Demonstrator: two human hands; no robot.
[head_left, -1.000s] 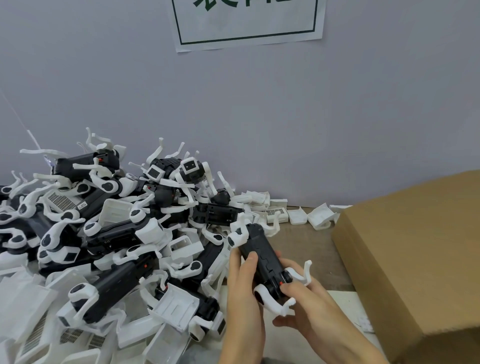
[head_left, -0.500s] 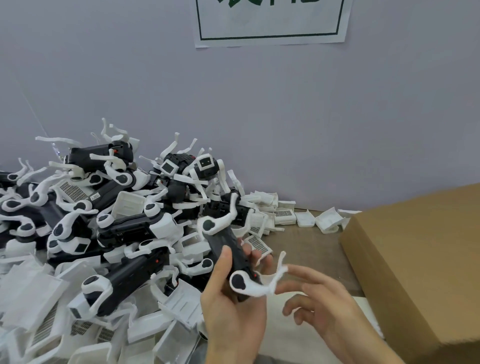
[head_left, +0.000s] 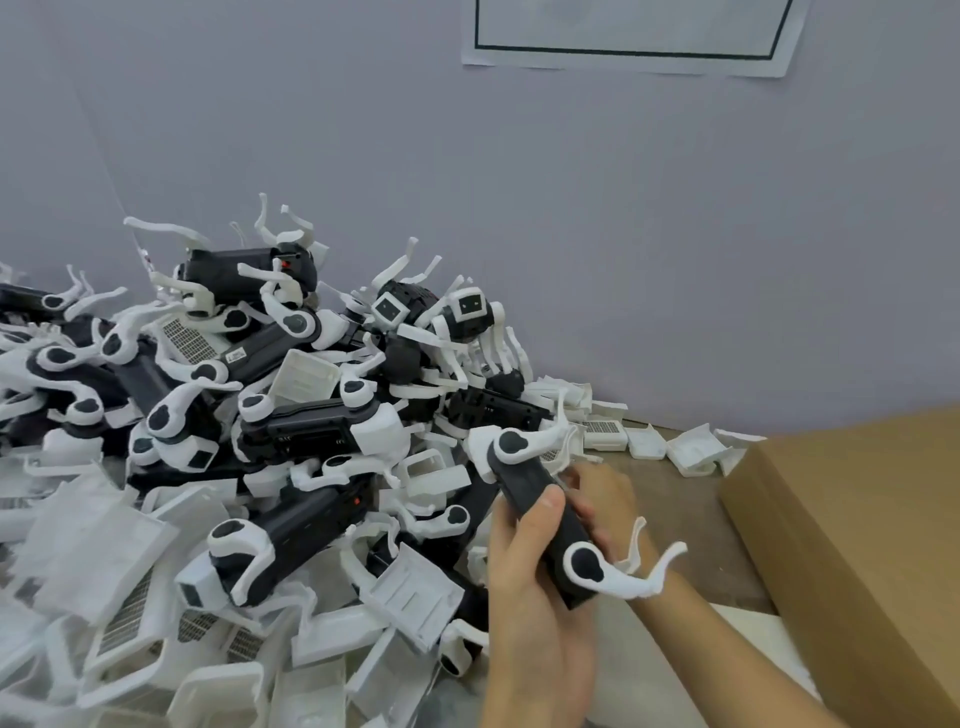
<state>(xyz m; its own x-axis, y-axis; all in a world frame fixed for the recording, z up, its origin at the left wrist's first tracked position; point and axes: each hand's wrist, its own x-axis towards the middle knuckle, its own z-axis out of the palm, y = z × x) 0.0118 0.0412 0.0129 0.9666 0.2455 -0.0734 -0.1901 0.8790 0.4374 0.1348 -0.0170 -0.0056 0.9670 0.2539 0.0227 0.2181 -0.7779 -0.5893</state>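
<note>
A single head-worn camera is looking forward and down, facing the grey wall (head_left: 623, 234) across the table (head_left: 680, 499). It is sitting close above the left hand (head_left: 524, 587) and right hand (head_left: 605, 493), which are showing low in the middle, while the pile of parts (head_left: 208, 441) is spreading left and the cardboard box (head_left: 857, 519) is crossing the right edge.

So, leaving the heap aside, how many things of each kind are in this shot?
hands: 2, left hand and right hand
black device, held: 1
cardboard box: 1
paper notice: 1
total: 5
</note>
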